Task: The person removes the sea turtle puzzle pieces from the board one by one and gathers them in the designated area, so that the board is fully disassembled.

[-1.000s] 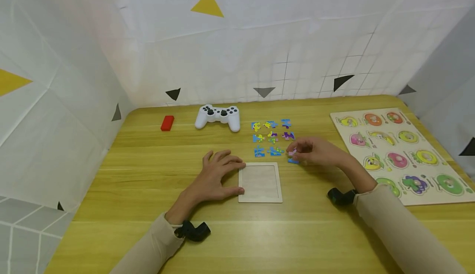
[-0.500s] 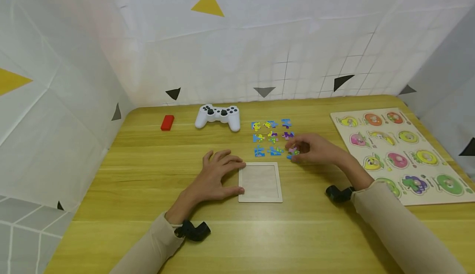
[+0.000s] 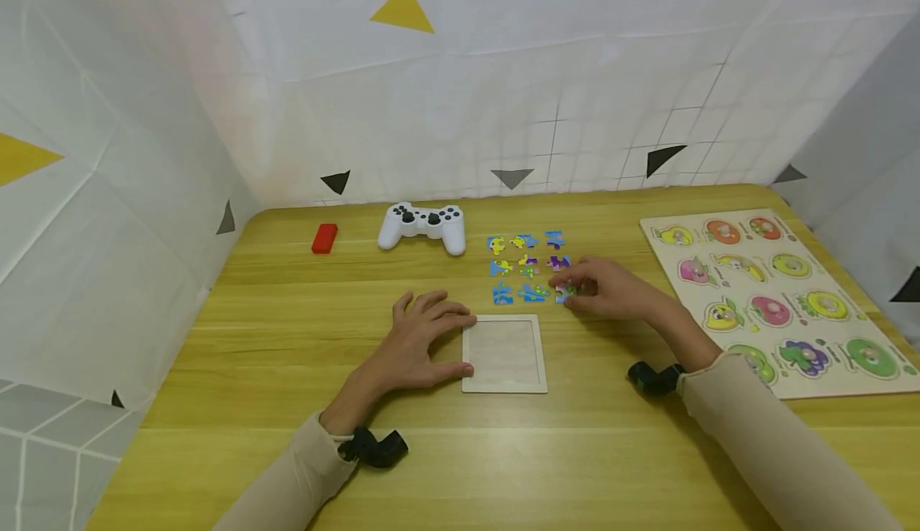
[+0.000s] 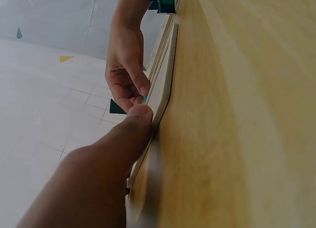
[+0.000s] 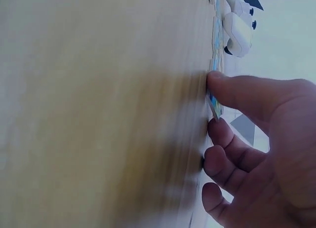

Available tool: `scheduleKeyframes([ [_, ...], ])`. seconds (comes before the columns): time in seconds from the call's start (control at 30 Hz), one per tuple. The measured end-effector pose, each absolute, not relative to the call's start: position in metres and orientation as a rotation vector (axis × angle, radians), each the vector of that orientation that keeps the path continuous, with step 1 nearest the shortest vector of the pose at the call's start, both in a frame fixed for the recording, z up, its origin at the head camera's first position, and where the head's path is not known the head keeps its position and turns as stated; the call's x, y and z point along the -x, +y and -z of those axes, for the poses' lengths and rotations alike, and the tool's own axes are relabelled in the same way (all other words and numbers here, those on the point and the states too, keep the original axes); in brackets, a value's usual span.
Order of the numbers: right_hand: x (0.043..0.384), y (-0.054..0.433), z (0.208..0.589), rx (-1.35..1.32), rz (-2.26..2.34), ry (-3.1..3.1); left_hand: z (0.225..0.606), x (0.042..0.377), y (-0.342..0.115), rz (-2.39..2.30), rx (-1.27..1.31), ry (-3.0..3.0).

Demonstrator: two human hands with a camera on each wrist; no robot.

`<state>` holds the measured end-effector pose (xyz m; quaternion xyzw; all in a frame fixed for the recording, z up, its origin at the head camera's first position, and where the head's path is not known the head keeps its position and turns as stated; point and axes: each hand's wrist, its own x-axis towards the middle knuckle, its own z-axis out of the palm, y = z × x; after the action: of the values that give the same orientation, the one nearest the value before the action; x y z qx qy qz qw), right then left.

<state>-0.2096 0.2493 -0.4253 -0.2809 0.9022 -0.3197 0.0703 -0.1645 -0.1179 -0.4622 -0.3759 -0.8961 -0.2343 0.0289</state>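
Note:
The left hand (image 3: 417, 347) lies at the left side of a shallow square wooden puzzle frame (image 3: 541, 355), thumb and forefinger touching its border. In the left wrist view that thumb (image 4: 133, 134) rests on the frame's edge. The right hand (image 3: 614, 291) pinches a small jigsaw piece (image 3: 564, 295) at the lower right of a group of pieces. Seen from the right wrist, the piece (image 5: 215, 107) is tilted between thumb and forefinger, low over the table. Several blue, yellow and purple jigsaw pieces (image 3: 533, 293) lie in rows just left of that hand.
A white game controller (image 3: 422, 226) sits at the back, with a red block (image 3: 324, 239) to its left. On the right lies a large wooden fruit puzzle board (image 3: 690, 287). White cloth (image 3: 460, 116) hangs behind the table (image 3: 460, 467).
The right hand has shifted slightly up and left, and the jigsaw piece has turned and moved into line with the bottom row. The left hand and frame have stayed put.

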Motion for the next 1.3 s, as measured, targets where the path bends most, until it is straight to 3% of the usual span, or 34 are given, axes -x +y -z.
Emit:
scheduleKeyframes([
  [1.3, 0.2078, 0.2543, 0.4318, 0.931, 0.988, 2.754, 0.4632, 0.1640, -0.1175, 0.726, 1.159, -2.764],
])
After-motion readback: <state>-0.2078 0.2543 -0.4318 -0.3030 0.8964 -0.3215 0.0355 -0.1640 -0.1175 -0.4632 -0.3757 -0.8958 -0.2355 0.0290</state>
